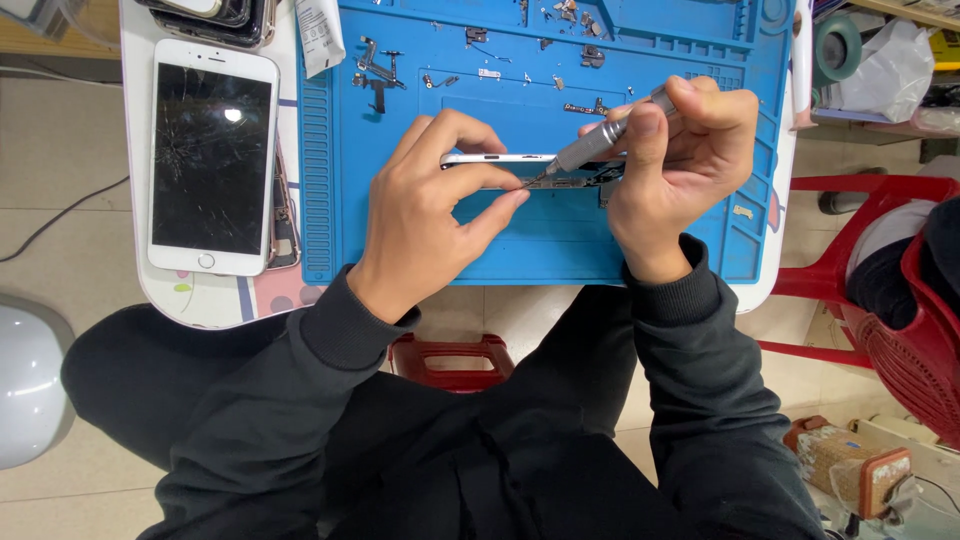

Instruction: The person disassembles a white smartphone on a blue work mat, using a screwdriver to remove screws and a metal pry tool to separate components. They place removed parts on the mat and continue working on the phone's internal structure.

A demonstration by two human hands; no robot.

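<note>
Phone frame [500, 160], silver and stood on its edge, sits mid-way across the blue mat [330, 200], and both your hands meet over it. Your left hand [430, 205] arches over it from the near side, wrist bent, fingers curled down; thumb and forefinger pinch together at the frame's lower edge, touching it right by the tool tip. Your right hand [680, 160] comes in from the right, closed around a grey screwdriver [595, 145], forefinger and thumb pressed on its barrel. The shaft slants down and to the left, its tip at the frame, just beside your left fingertips. Both sleeves are black, forearms angling in from your lap.

Small screws and metal parts [378, 75] lie scattered on the mat's far half, well apart from your hands. Left of the mat, on the white table [135, 150], a white phone [212, 155] lies face up with a cracked screen. A white printed packet [318, 35], long and narrow, overlaps the mat's top left corner. Red stool [450, 360] stands below the table between your knees.
</note>
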